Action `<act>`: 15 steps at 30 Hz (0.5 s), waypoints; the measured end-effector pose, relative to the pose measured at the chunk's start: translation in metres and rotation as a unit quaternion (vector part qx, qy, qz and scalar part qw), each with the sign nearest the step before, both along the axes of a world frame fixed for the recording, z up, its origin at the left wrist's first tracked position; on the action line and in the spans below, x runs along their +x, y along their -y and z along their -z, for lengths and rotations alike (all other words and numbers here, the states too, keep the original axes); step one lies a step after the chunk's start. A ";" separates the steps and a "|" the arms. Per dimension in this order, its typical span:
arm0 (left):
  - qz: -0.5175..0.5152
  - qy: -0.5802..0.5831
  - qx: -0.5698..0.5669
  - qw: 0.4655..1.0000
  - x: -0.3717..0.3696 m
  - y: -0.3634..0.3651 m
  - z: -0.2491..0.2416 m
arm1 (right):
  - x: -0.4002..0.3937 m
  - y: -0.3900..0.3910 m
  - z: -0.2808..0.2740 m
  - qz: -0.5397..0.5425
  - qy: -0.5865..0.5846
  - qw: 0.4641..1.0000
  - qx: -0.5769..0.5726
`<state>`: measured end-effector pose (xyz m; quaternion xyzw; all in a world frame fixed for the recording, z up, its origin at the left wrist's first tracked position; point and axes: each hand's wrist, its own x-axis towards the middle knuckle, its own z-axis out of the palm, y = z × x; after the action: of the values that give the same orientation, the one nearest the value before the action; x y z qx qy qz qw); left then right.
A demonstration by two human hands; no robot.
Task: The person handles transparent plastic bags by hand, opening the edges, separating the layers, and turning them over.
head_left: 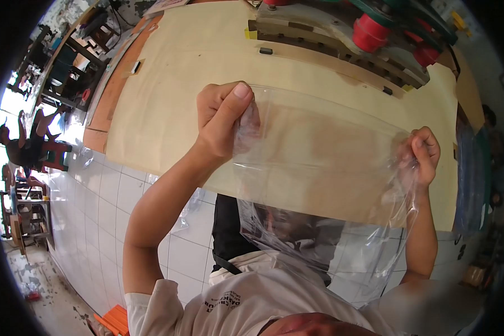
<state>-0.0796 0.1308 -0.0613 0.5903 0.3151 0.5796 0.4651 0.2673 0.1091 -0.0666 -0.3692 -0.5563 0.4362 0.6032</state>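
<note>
A clear plastic sheet (325,134) is stretched between my two hands above the front part of the table. My left hand (225,119) is closed around its left end, thumb on top, with the film bunched at the fingers. On the other side my right hand (423,154) grips the right end, fingers curled in. The lower part of the sheet hangs in loose, shiny folds past the table's front edge, in front of my shirt.
The table (168,84) has a pale yellowish cover. At its back stands a machine with red cylinders (371,32) and a long metal bar (336,47). Stacked plastic (471,173) lies at the right. A seated person (25,140) is far left, beyond the tiled floor.
</note>
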 end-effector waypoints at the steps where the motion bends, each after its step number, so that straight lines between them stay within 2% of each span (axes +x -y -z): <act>1: -0.008 0.004 -0.008 1.000 0.001 0.002 -0.002 | 0.000 0.000 0.000 -0.006 -0.002 1.000 -0.003; 15: -0.024 -0.016 0.021 0.999 0.002 -0.001 -0.001 | -0.001 0.001 -0.006 0.005 -0.001 0.999 -0.036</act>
<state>-0.0775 0.1320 -0.0604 0.6013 0.3245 0.5874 0.4337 0.2665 0.1078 -0.0608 -0.3928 -0.5380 0.4532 0.5923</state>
